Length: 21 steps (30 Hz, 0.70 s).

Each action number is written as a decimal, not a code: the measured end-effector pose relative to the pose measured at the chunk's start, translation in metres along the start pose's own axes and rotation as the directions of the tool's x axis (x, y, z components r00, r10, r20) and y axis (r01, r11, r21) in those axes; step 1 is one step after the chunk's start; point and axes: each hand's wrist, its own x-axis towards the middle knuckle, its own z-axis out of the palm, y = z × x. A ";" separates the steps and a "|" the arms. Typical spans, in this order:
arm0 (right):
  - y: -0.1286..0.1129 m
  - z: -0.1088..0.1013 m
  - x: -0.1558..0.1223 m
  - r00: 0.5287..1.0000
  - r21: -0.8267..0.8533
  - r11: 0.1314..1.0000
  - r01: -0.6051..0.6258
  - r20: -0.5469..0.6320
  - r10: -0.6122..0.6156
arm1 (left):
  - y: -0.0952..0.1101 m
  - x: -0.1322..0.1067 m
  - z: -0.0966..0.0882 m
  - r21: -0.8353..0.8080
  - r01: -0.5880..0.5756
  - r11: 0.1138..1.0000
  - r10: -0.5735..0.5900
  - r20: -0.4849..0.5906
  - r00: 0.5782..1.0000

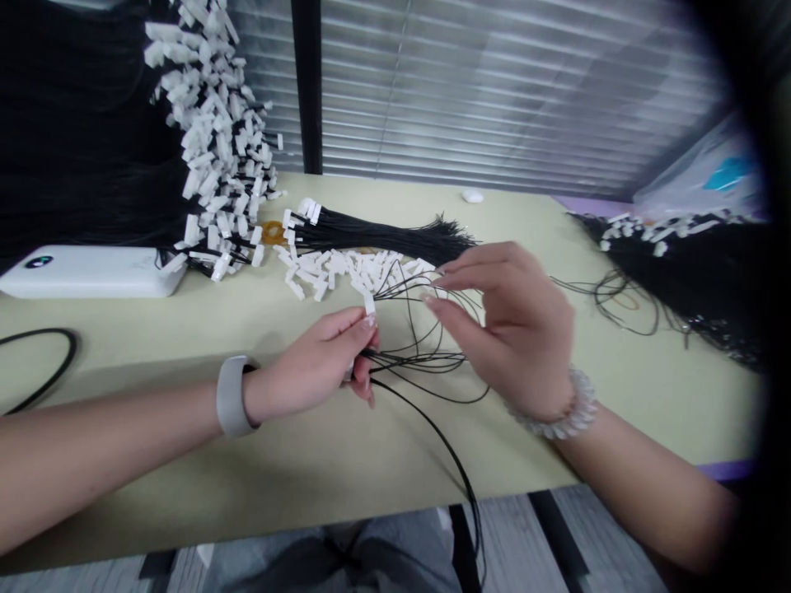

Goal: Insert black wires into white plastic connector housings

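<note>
Near the middle of the head view, my left hand (337, 354) is closed, thumb against fingers, on a small white plastic connector (369, 302). Several thin black wires (408, 290) run rightward from the connector. More black wires (420, 360) come out of the lower part of the same hand, and a thicker black cable (442, 436) curves down over the table edge. My right hand (512, 329) is raised over the loose wire ends, slightly blurred. Its thumb and fingertips are apart, close to the wires, and no wire shows clearly pinched between them.
Loose white connectors (337, 268) lie behind my hands, beside a bundle of black wires (383, 231). A large heap of connector-ended wires (216, 140) and a white power bank (92, 272) occupy the left. Another dark wire pile (692, 272) is at right. Window blinds (494, 91) border the back.
</note>
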 end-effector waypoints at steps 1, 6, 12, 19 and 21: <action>0.000 -0.002 -0.001 0.997 0.011 0.999 -0.034 -0.068 0.035 | 0.000 0.001 -0.001 -0.039 0.004 0.999 -0.005 -0.014 1.000; -0.001 -0.001 -0.008 0.973 0.161 0.964 -0.212 -0.053 0.223 | -0.001 0.004 -0.004 -0.163 -0.008 0.987 0.002 -0.034 0.999; -0.004 0.005 -0.009 0.962 0.381 0.884 -0.272 0.092 0.256 | 0.000 0.005 -0.006 -0.251 0.007 0.968 -0.018 -0.042 0.999; -0.019 0.001 -0.010 0.964 0.411 0.877 -0.248 0.198 0.180 | 0.005 0.006 -0.006 -0.349 0.010 0.937 -0.038 -0.075 0.996; -0.022 0.000 -0.010 0.962 0.427 0.878 -0.216 0.247 0.116 | 0.005 0.006 -0.007 -0.361 0.018 0.932 -0.044 -0.064 0.997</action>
